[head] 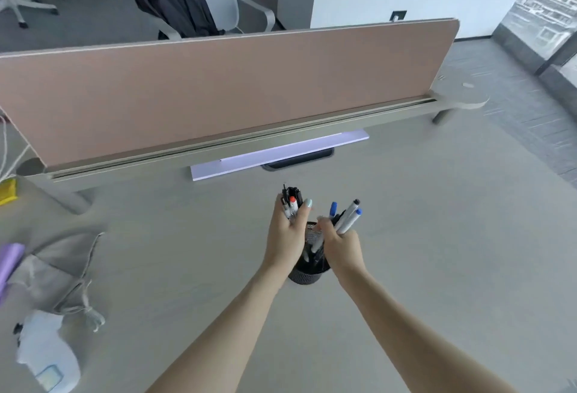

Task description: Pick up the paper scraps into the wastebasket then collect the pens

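Observation:
A black mesh pen cup [307, 272] stands on the grey desk [421, 236], between my two hands. My left hand [287, 236] grips a bundle of pens [291, 200] with black and red caps, held upright just left of the cup's rim. My right hand [342, 247] holds several markers [348, 217] with blue and grey caps, their lower ends slanting down into the cup. No paper scraps or wastebasket are in view.
A pink divider panel [218, 89] runs along the back of the desk. A pale lilac flat sheet [249, 158] lies below it over a cable slot. At the left lie a grey cloth bag [62, 277], a white bottle [46, 358] and a purple thing [9, 264].

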The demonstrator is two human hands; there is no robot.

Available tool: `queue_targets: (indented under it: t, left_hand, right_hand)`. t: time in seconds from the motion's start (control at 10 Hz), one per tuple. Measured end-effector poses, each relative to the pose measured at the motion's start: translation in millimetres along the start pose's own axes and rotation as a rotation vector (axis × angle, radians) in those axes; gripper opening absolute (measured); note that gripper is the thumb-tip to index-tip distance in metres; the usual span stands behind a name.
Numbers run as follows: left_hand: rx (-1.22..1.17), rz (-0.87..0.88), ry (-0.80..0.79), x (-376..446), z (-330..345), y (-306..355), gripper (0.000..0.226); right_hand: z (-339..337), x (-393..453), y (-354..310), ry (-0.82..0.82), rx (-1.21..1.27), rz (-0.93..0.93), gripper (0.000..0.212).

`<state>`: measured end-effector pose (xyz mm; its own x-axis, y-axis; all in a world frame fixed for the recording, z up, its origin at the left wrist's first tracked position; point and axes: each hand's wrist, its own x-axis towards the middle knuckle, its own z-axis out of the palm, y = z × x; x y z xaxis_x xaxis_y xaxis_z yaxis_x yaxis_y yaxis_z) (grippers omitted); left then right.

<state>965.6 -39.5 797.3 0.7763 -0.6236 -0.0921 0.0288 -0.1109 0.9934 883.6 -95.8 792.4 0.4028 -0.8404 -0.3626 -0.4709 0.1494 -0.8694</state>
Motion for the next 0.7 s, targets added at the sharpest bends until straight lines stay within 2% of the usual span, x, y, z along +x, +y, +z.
queue_targets:
  t: [0.1, 0.2, 0.3, 0.4, 0.5, 0.6, 0.7]
  left_hand:
    - [0.163, 0.056, -0.029, -4, -1, -24, 0.021]
    - [0.34, 0.082, -0.066, -8, -2, -43, 0.049]
    - [0.364, 0.036, -0.069, -11, -4, -51, 0.049]
    - [0.418, 0.032, -0.169, -13, -11, -51, 0.052]
    - [0.484, -0.06, -0.25, -14, -13, -44, 0.086]
    - [0.666, -0.147, -0.305, -11, -14, -35, 0.105]
    - [0.839, -0.273, -0.367, -11, -24, -21, 0.098]
  right_hand:
    - [2, 5, 19, -0.028, -0.055, -0.057, 0.034]
    - [4, 9, 25, -0.044, -0.143, -0.123, 0.028]
    - [1, 7, 22, -0.075, -0.189, -0.142, 0.012]
    - [-2, 5, 25, -0.142, -0.193, -0.178, 0.011]
    - [-9, 2, 24, -0.232, -0.288, -0.19, 0.026]
    - [-16, 2, 20, -0.335, -0.405, -0.209, 0.042]
    - [-30, -2, 12, -0.426, -0.476, -0.162, 0.06]
